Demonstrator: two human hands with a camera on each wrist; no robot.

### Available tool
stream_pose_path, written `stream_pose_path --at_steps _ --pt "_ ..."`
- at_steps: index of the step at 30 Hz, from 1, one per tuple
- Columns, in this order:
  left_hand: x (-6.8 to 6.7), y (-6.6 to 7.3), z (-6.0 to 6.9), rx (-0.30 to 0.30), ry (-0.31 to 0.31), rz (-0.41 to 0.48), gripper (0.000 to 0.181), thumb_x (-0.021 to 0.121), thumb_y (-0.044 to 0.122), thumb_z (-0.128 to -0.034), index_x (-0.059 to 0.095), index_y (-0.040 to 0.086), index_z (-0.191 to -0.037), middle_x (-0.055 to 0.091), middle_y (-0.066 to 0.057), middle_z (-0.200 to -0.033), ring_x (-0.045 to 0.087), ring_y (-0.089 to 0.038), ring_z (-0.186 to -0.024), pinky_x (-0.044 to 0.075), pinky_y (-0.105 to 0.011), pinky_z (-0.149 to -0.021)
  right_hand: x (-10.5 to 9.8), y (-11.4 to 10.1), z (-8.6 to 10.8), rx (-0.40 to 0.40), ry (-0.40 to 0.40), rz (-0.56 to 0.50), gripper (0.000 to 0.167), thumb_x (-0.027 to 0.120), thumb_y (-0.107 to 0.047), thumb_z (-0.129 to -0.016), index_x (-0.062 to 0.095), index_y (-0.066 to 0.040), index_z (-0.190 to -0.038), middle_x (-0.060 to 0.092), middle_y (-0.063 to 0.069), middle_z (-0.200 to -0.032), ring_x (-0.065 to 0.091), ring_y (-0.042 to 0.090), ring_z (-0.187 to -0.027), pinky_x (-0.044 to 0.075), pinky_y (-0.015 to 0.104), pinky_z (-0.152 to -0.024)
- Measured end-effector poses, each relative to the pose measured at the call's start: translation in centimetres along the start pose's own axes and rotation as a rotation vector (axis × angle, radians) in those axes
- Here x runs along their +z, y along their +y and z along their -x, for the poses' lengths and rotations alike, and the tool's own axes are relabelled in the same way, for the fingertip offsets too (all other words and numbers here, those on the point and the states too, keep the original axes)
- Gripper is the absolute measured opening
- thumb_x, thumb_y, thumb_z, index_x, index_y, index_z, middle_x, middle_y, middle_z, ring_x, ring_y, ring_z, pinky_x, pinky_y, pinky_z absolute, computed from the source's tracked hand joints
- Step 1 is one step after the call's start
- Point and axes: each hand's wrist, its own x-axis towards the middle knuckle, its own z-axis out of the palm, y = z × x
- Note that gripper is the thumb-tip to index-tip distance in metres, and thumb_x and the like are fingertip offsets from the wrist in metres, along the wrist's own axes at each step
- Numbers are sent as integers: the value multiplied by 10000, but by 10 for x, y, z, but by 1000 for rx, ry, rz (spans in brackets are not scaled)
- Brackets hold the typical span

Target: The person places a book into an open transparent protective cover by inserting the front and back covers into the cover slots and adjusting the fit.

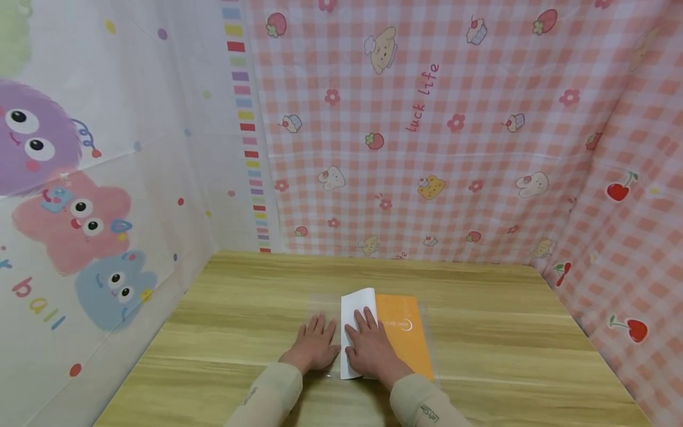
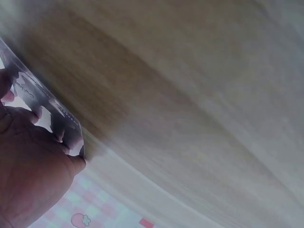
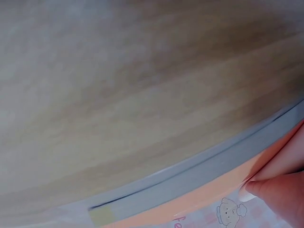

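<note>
- Head view: a wooden table point(image 1: 229, 344) is shown from above, with both hands placed on things near its middle.
- The left hand point(image 1: 317, 344) is laid palm down on the left part of a clear plastic sheet point(image 1: 324, 303); its fingers are extended and somewhat spread, and nothing is gripped by them.
- The right hand point(image 1: 370, 350) is laid across a white page point(image 1: 352, 302), with its fingers extended and slightly parted; the page is touched, not grasped.
- An orange cover point(image 1: 408, 332) is seen just right of the white page, partly hidden by the right hand and wrist; a white crescent mark and small lettering, too small to be read, are printed on it.
- The clear plastic is seen beyond the left side of the page and beyond the right side of the orange cover.
- Left wrist view: the edge of the plastic is shown beside the fingers, with reflections along it.
- Right wrist view: a fingertip is seen beside the orange strip, and the clear border is marked by a dark line.
- The table is bordered at the far side by pink checked cloth point(image 1: 400, 107).
</note>
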Motion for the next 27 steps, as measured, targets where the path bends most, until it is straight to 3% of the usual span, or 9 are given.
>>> stream_pose_path --at_steps 5,11,13,16,21,27 --pt "5 -3 -4 -12 9 -25 604 466 360 -1014 389 16 -1504 243 -263 -1579 177 -416 -1470 171 -607 -1146 -4 -2 2 5 -3 18 477 543 -308 -971 576 -79 -1389 366 197 -1543 223 401 -1460 298 592 -1106" --pt "-3 8 1 -54 -16 10 681 491 438 -995 378 6 -1509 206 -263 -1592 150 -409 -1479 145 -608 -1152 -2 -2 1 19 -10 6 484 536 -311 -974 567 -83 -1401 351 192 -1555 194 394 -1472 281 595 -1114" --pt "-1 7 0 -47 -13 0 697 491 458 -991 375 8 -1511 199 -270 -1592 145 -414 -1478 148 -616 -1148 -3 -2 1 21 -11 4 485 538 -311 -974 566 -83 -1401 350 192 -1555 192 394 -1473 280 598 -1114" --pt "-2 7 1 -48 -20 0 656 500 407 -999 374 21 -1514 197 -264 -1595 138 -411 -1481 121 -627 -1148 -4 -3 1 22 -11 -1 485 545 -310 -973 568 -81 -1400 353 192 -1554 196 396 -1471 281 601 -1112" --pt "8 0 -5 -52 -9 -2 588 454 334 -1014 377 49 -1522 207 -231 -1604 131 -384 -1489 51 -644 -1145 -6 -5 2 19 -1 -3 478 552 -305 -971 576 -77 -1391 364 193 -1548 213 399 -1465 287 603 -1107" --pt "16 -9 -11 -24 9 1 554 438 304 -1012 419 37 -1498 245 -242 -1587 164 -401 -1479 103 -654 -1135 -7 -7 4 16 14 -14 462 563 -281 -968 587 -60 -1373 382 205 -1532 235 408 -1454 299 610 -1097"
